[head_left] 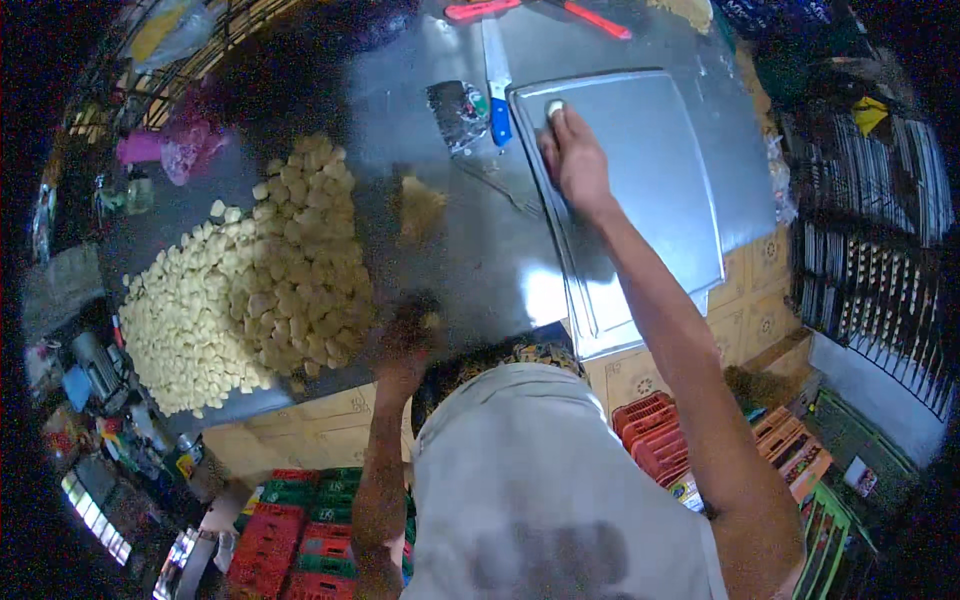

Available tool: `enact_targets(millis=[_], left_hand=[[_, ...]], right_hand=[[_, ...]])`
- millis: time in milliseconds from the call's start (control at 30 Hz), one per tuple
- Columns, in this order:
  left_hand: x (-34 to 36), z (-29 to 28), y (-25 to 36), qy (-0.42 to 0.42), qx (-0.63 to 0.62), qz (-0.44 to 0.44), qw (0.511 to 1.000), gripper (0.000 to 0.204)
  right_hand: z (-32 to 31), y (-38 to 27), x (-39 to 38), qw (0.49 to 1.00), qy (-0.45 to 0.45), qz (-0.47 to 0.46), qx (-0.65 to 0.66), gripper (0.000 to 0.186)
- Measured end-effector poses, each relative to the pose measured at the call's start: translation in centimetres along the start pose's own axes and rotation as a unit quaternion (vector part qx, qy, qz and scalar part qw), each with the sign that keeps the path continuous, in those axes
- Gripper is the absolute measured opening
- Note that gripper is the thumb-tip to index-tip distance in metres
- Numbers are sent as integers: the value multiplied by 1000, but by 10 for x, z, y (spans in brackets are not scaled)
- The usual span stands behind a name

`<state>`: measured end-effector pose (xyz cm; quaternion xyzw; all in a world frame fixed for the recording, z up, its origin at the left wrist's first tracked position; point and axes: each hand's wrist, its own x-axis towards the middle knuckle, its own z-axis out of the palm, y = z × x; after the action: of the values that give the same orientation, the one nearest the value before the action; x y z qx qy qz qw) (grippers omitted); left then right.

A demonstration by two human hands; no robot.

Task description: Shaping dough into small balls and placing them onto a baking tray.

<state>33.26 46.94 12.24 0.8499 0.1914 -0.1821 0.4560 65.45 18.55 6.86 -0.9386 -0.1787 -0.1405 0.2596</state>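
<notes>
My right hand (575, 165) reaches over the upper left corner of a flat metal baking tray (640, 200). Its fingers pinch a small pale round dough piece (556, 106). Low at the table's near edge, my left hand (403, 338) is in shadow and partly blurred. A pale dough piece (432, 320) shows at its fingertips. Beside it, to the left, spreads a big heap of small round dough pieces (240, 290). A larger lump or sheet of dough (422, 205) lies on the metal table between the heap and the tray.
A blue-handled knife (500, 115) and a dark plastic wrapper (458, 112) lie left of the tray. Red-handled tools (600, 20) are at the far edge. A pink bag (190, 150) sits at the far left. Red and green crates (270, 540) stand below; racked trays (890, 270) stand right.
</notes>
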Motion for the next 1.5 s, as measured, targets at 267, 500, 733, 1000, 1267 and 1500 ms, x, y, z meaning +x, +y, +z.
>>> enact_targets(millis=[267, 500, 733, 1000, 1267, 1500], left_hand=[[5, -4, 15, -20, -151, -54, 987, 48], [33, -12, -32, -53, -127, 0, 990, 47], [24, -23, -44, 11, -24, 51, 998, 42], [46, -3, -11, 96, -75, 57, 991, 38], [65, 27, 17, 137, -113, 72, 981, 36], [63, 15, 12, 32, -435, -54, 898, 33]], right_hand=[[-33, -48, -5, 977, -86, 103, 164, 34], [37, -169, -79, 984, -116, -106, 83, 18], [73, -146, -77, 988, -102, -113, 2, 19], [73, -133, -82, 965, -200, -166, 10, 20], [40, -141, -98, 927, -204, -173, 265, 26], [-15, -198, -90, 893, -294, 45, 339, 33]])
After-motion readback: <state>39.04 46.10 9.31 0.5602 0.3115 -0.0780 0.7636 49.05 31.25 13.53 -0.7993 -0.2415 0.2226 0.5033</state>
